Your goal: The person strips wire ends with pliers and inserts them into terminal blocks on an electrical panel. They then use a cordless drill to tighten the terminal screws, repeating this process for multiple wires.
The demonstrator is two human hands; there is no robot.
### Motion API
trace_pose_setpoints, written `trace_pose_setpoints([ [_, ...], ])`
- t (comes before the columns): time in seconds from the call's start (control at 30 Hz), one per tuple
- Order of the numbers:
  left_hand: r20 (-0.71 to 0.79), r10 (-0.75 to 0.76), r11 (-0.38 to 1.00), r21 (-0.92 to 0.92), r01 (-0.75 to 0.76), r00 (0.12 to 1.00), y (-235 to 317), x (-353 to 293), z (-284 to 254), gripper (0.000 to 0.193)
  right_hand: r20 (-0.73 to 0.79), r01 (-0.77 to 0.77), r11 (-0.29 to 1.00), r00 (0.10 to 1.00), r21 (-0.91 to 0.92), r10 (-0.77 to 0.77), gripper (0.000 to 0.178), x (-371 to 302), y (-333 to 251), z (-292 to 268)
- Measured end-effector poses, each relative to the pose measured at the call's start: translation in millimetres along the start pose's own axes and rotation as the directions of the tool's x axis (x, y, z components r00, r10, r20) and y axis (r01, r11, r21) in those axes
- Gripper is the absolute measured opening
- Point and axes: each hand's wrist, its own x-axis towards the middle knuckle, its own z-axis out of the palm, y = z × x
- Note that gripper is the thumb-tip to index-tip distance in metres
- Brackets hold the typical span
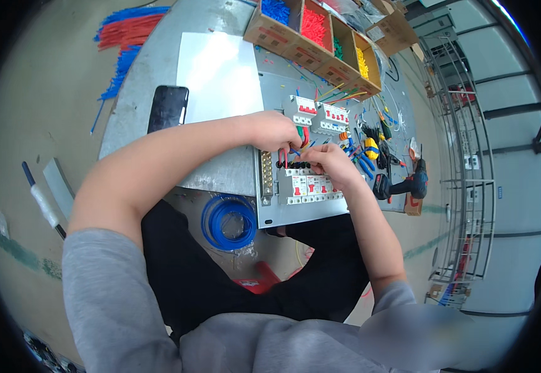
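Well, L hand (274, 132) & R hand (335, 165) sit close together mid-frame, grip unclear; cramped by circuit breakers (312, 185), red wires (306, 134) cld kink if tugged.

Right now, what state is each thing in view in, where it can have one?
Left hand: bent over the wires, grip unclear
Right hand: fingertips drawn together near the wires, hold unclear
Near switches: in a row on the metal panel, lever positions unclear
Phone: flat, screen dark
White sheet: flat, shiny with glare
Blue coil: wound in a ring
Divided box: open, holding coloured pieces
Drill: not held
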Motion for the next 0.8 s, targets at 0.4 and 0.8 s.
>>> trace_pose_setpoints([
  [0.4, -0.188, -0.025, 0.997, -0.083, 0.009, 0.982, -12, -11, 23, 0.023, -0.088, -0.080, 0.971, 0.994, -0.226, 0.062, 0.016, 5, -15, 18],
  [0.8, -0.171, -0.147, 0.989, -0.041, 0.142, 0.974, -6, -8, 25, 0.021, -0.258, -0.165, 0.880, 0.965, -0.446, 0.050, 0.026, 11, -17, 41],
])
